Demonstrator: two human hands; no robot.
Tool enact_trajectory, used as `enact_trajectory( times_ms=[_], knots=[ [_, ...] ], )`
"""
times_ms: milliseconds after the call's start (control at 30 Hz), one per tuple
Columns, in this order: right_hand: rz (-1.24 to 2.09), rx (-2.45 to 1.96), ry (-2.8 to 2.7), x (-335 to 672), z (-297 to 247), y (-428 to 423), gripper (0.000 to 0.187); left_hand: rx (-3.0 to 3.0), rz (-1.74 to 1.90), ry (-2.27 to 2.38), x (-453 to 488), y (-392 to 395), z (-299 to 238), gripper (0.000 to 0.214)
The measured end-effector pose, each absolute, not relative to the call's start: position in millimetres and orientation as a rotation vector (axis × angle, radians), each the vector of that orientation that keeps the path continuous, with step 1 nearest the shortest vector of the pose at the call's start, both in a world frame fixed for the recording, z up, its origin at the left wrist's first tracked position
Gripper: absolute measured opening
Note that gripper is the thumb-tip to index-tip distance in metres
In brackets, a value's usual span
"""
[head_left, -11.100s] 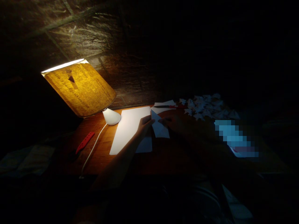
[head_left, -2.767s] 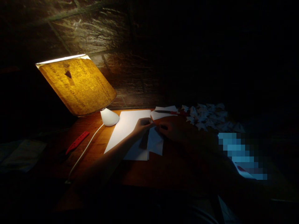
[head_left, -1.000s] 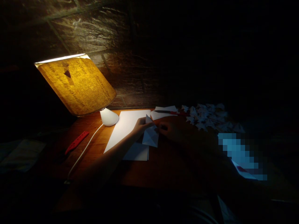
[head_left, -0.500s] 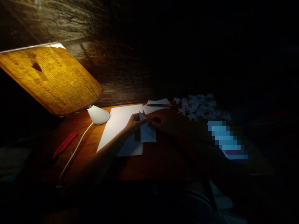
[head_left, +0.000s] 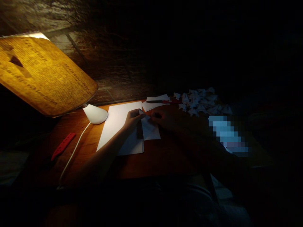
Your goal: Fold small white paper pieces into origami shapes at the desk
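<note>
A piece of folded white paper is between my two hands, with crease lines across its lower part. My left hand grips its upper left edge, the thumb lying over the top. At the upper right edge, the curled fingers of my right hand pinch the same paper; shadow hides part of these fingertips. Beneath and to the left lies a stack of flat white sheets. Behind my hands are smaller white paper pieces with a dark-bladed, red-handled knife across them.
A lamp with a printed yellow shade and white base stands left on the wooden table, its white cord trailing forward. Nearby lies a red-handled tool. Several folded paper shapes are heaped at back right, beyond a pixelated bright object.
The view has shifted slightly. Within my hands the folded paper has tilted, its lower edge swinging to the right, and less of its tip shows above my left thumb. Both hands keep their hold.
</note>
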State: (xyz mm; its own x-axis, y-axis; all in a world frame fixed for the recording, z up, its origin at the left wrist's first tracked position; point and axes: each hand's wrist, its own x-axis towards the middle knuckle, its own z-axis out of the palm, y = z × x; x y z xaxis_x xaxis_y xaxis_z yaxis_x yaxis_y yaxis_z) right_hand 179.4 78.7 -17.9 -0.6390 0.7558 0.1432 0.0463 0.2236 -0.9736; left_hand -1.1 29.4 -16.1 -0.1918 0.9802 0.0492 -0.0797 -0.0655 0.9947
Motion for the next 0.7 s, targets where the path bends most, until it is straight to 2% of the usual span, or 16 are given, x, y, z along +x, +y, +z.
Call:
enact_trajectory(
  times_ms=[300,500,700],
  knots=[
    [1.467,-0.687,-1.877,178,-24,82,0.01,1.093,1.401,1.241,-3,31,-21,0.028],
    [1.484,-0.631,-1.88,178,-31,85,0.013,1.055,1.477,1.24,-1,28,-17,0.02],
    [1.497,-0.675,-1.851,179,-27,82,0.018,0.994,1.59,1.202,-1,30,-17,0.023]
  ],
)
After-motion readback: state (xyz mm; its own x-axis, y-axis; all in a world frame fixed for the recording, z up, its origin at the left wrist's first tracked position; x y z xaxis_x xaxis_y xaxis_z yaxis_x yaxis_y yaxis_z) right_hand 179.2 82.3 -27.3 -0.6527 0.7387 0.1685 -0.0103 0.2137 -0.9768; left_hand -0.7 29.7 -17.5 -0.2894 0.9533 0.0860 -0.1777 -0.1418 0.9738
